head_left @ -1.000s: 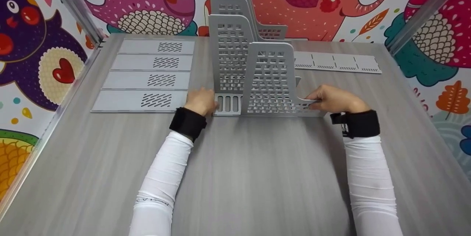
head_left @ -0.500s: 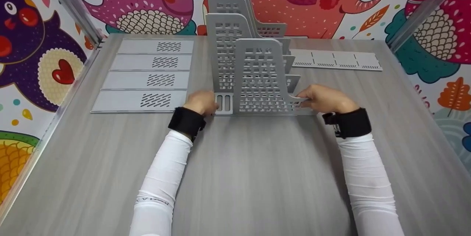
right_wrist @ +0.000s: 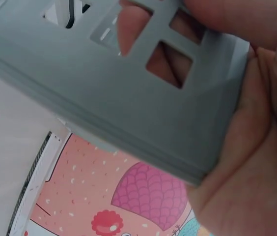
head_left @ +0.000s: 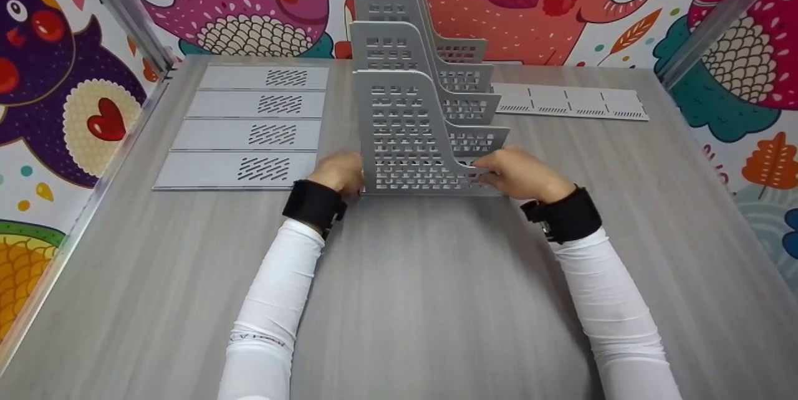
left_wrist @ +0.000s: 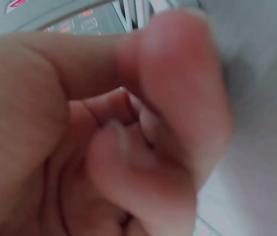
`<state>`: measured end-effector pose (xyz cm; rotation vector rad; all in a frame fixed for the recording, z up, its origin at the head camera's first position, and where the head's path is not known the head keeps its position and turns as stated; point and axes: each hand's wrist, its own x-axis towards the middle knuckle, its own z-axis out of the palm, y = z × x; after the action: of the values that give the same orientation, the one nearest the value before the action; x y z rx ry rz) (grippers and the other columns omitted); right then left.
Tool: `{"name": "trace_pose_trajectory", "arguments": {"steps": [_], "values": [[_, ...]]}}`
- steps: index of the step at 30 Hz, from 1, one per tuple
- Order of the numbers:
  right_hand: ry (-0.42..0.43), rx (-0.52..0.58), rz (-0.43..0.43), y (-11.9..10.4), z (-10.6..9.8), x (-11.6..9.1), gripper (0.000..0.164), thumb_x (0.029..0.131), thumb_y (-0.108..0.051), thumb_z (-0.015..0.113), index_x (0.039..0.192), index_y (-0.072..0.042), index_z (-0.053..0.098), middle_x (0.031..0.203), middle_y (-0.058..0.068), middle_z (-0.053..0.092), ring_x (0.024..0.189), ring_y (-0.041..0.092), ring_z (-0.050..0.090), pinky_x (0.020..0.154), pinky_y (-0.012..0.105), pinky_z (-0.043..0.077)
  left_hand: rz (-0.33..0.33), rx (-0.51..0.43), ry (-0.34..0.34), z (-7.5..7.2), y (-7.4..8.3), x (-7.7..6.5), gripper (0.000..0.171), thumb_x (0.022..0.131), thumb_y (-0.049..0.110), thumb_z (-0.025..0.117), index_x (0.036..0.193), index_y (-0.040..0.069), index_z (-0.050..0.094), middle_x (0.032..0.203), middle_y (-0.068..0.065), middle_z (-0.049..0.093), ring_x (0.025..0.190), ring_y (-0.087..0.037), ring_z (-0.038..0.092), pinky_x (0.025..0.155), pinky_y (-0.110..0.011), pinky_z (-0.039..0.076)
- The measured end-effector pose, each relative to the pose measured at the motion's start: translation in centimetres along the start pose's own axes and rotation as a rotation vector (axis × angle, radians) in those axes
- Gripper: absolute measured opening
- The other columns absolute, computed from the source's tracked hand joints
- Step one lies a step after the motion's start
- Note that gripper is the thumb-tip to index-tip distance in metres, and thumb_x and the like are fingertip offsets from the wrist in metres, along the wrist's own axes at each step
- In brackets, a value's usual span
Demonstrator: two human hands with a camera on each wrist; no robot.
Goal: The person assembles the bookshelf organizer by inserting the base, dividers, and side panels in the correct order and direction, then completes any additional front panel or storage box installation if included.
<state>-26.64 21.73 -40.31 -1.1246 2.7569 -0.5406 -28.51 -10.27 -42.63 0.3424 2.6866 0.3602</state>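
A grey file rack (head_left: pixel 480 141) stands at the table's back middle, made of several upright perforated panels. Its front panel (head_left: pixel 405 138) is tall at the left and low at the right. My right hand (head_left: pixel 522 174) pinches that low right end between thumb and fingers. In the right wrist view, fingers (right_wrist: pixel 133 29) show through the panel's square holes. My left hand (head_left: pixel 340 172) is at the rack's front left corner, fingers curled and thumb against the index finger. The left wrist view is blurred, with the rack just beyond the fingers (left_wrist: pixel 185 83).
Several flat grey panels (head_left: pixel 212 135) with slanted slots lie in a row on the left of the table (head_left: pixel 424 294). A long white slotted strip (head_left: pixel 573 102) lies at the back right. Printed cartoon walls (head_left: pixel 517 7) border the back and sides.
My right hand has slid the front panel leftward along the rack's base until its left edge lines up near the panels behind. The slotted base strip is now covered. My left hand stayed nearly still.
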Motion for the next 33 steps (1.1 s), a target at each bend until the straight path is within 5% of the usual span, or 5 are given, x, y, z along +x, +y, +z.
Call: {"name": "trace_pose_trajectory", "arguments": {"steps": [8, 15, 24, 30, 33], "values": [[0.015, -0.010, -0.048, -0.4, 0.2, 0.5, 0.021, 0.085, 0.012, 0.060, 0.073, -0.005, 0.055, 0.071, 0.005, 0.060, 0.065, 0.017, 0.049, 0.063, 0.038, 0.045, 0.084, 0.009, -0.030, -0.4, -0.8, 0.5, 0.018, 0.063, -0.010, 0.064, 0.074, 0.003, 0.059, 0.079, -0.010, 0.057, 0.072, -0.024, 0.049, 0.069, -0.035, 0.055], [0.022, 0.005, -0.033, -0.7, 0.3, 0.6, 0.015, 0.084, 0.010, 0.062, 0.077, -0.003, 0.061, 0.079, 0.008, 0.068, 0.070, 0.021, 0.057, 0.068, 0.042, 0.051, 0.101, -0.025, -0.038, -0.3, -1.2, 0.4, 0.017, 0.064, -0.009, 0.066, 0.078, 0.000, 0.063, 0.073, -0.007, 0.052, 0.068, -0.024, 0.048, 0.059, -0.028, 0.044], [-0.009, 0.241, 0.058, 0.3, -0.9, 0.0, 0.030, 0.095, -0.010, 0.067, 0.122, 0.001, 0.069, 0.113, 0.015, 0.075, 0.100, 0.024, 0.072, 0.088, 0.039, 0.059, 0.140, 0.001, -0.039, -0.2, -1.5, 0.3, 0.029, 0.071, -0.005, 0.065, 0.100, -0.005, 0.069, 0.090, -0.016, 0.065, 0.078, -0.027, 0.055, 0.079, -0.039, 0.057], [0.225, 0.408, 0.203, 3.1, -2.4, -1.5, 0.025, 0.099, -0.013, 0.063, 0.116, 0.003, 0.070, 0.104, 0.019, 0.074, 0.087, 0.008, 0.067, 0.074, 0.015, 0.052, 0.058, -0.070, -0.055, -0.3, -1.4, 0.3, 0.009, 0.073, -0.004, 0.065, 0.078, 0.003, 0.064, 0.074, -0.007, 0.058, 0.064, -0.020, 0.053, 0.054, -0.024, 0.044], [0.334, 0.424, 0.331, 4.8, -2.0, -1.7, 0.031, 0.098, -0.012, 0.063, 0.122, 0.007, 0.065, 0.107, 0.025, 0.070, 0.090, 0.016, 0.065, 0.073, 0.016, 0.049, 0.036, -0.063, -0.019, -0.3, -1.3, 0.4, 0.009, 0.072, -0.004, 0.066, 0.077, 0.003, 0.065, 0.077, -0.009, 0.062, 0.067, -0.022, 0.055, 0.053, -0.024, 0.045]]}}
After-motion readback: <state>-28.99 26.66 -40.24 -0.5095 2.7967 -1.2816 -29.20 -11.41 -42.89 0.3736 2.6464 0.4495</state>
